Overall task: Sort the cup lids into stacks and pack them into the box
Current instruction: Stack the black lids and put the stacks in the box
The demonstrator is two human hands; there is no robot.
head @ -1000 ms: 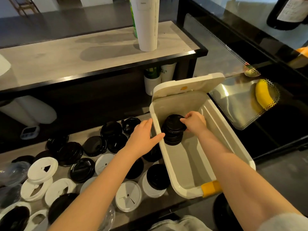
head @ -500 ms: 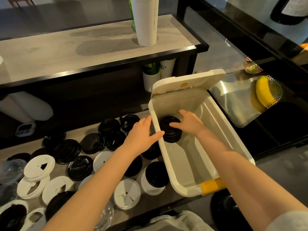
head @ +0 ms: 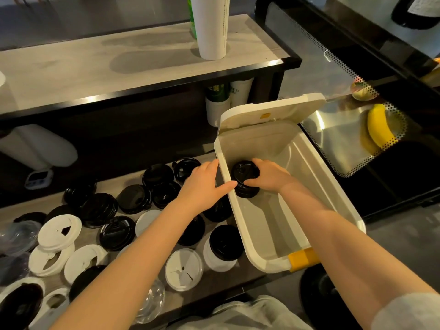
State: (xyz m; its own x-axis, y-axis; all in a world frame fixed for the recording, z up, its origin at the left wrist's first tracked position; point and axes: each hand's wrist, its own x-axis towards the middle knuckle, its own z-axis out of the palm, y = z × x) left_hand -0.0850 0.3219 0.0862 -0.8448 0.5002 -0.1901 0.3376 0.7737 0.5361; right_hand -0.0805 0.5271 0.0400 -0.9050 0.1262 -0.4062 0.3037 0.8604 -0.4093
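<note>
A white plastic box (head: 333, 184) with its hinged lid (head: 271, 109) flipped up stands at the counter's right end. Inside, at the far left, sits a short stack of black lids (head: 244, 172). My right hand (head: 271, 175) reaches into the box, with fingers and thumb curled round that stack. The box's left wall is held by my left hand (head: 202, 184), thumb over the rim and fingers outside. Loose on the counter to the left lie several black lids (head: 133, 198), white lids (head: 59, 231) and clear lids (head: 152, 301).
A white cup capped with a black lid (head: 222, 248) stands beside the box's near left corner. A raised shelf (head: 119, 67) behind carries a tall white cup stack (head: 212, 27). To the right is a glass display case with a banana (head: 378, 129). A small timer (head: 39, 177) sits far left.
My right hand lowered the black lid stack to the box floor, lay flat on it, and now curls round it again. The left hand stayed on the box wall.
</note>
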